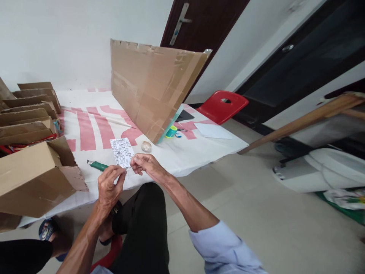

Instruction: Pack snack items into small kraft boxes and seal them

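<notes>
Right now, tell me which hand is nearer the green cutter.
Left: the left hand is beside the green cutter; the right hand is farther right, by the card.

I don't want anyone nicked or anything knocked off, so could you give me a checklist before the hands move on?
1. Left hand well away from the green-handled utility knife: not ok; the knife lies right beside it.
2. Knife blade retracted: cannot tell; the tip is too small to read.
3. White rectangular card with black markings in view: ok; mostly uncovered, just beyond the fingertips.
4. Right hand free of any item: cannot tell; the curled fingers hide it.
5. Small round beige lump back from the near table edge: ok; it sits beyond the right hand.
</notes>
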Action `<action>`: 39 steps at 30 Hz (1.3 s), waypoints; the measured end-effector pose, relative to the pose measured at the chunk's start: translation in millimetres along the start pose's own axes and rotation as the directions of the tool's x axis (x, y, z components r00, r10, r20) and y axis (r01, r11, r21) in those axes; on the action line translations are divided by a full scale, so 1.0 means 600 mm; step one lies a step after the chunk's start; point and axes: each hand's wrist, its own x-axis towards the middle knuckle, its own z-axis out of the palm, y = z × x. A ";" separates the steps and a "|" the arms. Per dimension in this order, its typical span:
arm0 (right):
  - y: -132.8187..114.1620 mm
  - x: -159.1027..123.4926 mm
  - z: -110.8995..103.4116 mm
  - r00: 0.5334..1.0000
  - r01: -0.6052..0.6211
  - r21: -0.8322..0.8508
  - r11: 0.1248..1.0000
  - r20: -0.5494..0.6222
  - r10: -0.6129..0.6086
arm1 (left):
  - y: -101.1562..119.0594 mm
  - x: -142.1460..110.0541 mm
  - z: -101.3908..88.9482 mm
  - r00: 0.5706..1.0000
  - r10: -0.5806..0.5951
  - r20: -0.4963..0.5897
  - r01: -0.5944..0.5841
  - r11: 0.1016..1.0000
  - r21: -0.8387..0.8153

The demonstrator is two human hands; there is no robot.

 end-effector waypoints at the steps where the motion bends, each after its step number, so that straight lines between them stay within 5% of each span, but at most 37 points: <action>1: -0.001 -0.003 0.000 1.000 -0.017 -0.041 0.999 0.018 0.017 | -0.001 -0.001 -0.001 0.999 0.039 0.008 -0.040 0.997 0.062; 11: -0.012 -0.018 0.016 0.997 -0.074 -0.164 0.984 0.021 0.079 | 0.000 -0.001 -0.007 0.974 0.201 0.107 -0.225 0.927 0.299; 32: 0.020 -0.007 -0.004 0.987 -0.130 -0.277 0.952 -0.130 0.097 | -0.023 -0.021 0.017 0.973 0.157 0.170 -0.198 0.944 0.263; 39: 0.053 0.046 -0.060 0.986 -0.040 -0.432 0.901 -0.165 -0.036 | -0.038 -0.036 0.032 0.976 0.069 0.205 -0.127 0.951 0.283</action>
